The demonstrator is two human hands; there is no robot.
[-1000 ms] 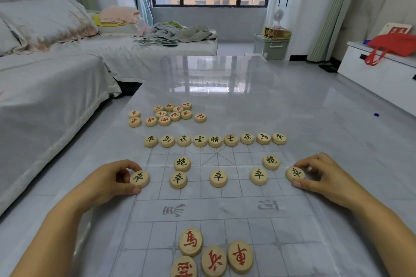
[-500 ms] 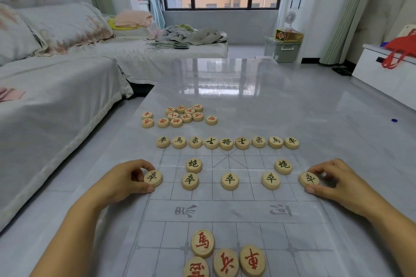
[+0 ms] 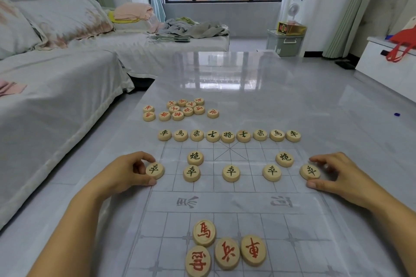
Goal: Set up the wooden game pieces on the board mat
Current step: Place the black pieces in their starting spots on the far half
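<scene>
Left hand (image 3: 126, 172): pinches the leftmost soldier piece (image 3: 154, 170), forefinger curled over its far edge, thumb at its near edge.
Right hand (image 3: 337, 177): curls round the rightmost soldier piece (image 3: 310, 171), fingers at its far and outer side, thumb flat on the mat just below it.
Leftmost soldier piece: lies flat at the left edge of the board mat (image 3: 231, 204), black character up.
Rightmost soldier piece: lies flat at the right edge of the grid, in line with the other soldiers.
Middle soldiers (image 3: 231, 172): three in a row between the two held pieces, evenly spread.
Cannons (image 3: 195, 157): two, one row beyond the soldiers, one toward each side.
Back row (image 3: 228, 136): nine black-lettered pieces side by side along the far edge of the grid.
Red pieces, near (image 3: 227, 253): four, bunched and touching on the near half of the mat.
Red pieces, far (image 3: 177, 109): a loose cluster on the table (image 3: 247, 101), beyond the mat, to the left.
Surroundings: covered sofa (image 3: 56, 78) to the left, red bag (image 3: 403, 42) on a white cabinet to the right.
</scene>
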